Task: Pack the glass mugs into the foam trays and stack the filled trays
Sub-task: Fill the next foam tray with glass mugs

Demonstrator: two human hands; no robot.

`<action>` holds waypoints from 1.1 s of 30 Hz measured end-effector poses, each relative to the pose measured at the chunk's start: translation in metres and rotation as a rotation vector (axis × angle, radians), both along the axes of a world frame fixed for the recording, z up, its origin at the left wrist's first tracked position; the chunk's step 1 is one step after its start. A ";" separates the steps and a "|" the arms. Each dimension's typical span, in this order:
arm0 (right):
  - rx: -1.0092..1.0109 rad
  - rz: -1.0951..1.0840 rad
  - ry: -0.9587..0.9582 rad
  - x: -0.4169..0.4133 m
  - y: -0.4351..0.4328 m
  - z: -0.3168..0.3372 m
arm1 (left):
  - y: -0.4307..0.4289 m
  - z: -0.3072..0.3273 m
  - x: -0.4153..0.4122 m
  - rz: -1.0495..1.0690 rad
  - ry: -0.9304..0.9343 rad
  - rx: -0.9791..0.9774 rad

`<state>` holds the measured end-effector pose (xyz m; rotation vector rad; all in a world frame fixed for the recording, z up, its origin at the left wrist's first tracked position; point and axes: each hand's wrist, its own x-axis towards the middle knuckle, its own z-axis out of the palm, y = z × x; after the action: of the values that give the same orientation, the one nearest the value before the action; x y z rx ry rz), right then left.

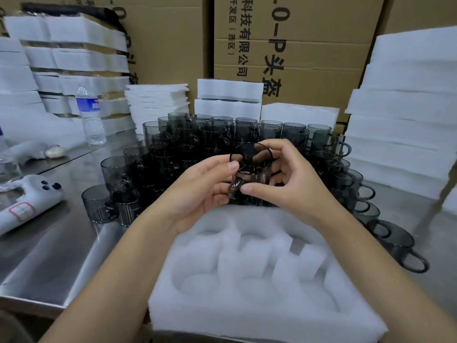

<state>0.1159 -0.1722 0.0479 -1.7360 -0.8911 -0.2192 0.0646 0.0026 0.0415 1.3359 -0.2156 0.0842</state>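
Mug point(249, 170) pinched by fingers point(231, 166) of left hand point(205, 188) and right hand point(288, 180) over unfilled tray point(247, 318); next I probably seat it in a pocket

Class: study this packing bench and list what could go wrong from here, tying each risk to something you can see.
1. The mug, gripped by the left hand and right hand above the foam tray, could slip and hit the crowded mugs just behind.
2. The right forearm passes close to the end mug at the right; a sweep might knock it.
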 end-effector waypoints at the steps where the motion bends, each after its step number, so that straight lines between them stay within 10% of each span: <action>1: -0.001 0.021 0.012 0.000 0.001 0.000 | 0.001 0.000 -0.003 0.026 -0.021 0.041; 16: -0.400 0.302 0.096 0.000 0.002 -0.008 | 0.023 -0.036 -0.044 0.506 -0.205 0.370; 33: -0.401 0.255 0.133 0.003 0.003 -0.012 | 0.014 -0.042 -0.050 0.721 -0.254 0.361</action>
<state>0.1189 -0.1694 0.0359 -1.9507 -1.0997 0.2587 0.0146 0.0163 -0.0002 1.7091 0.0523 0.8588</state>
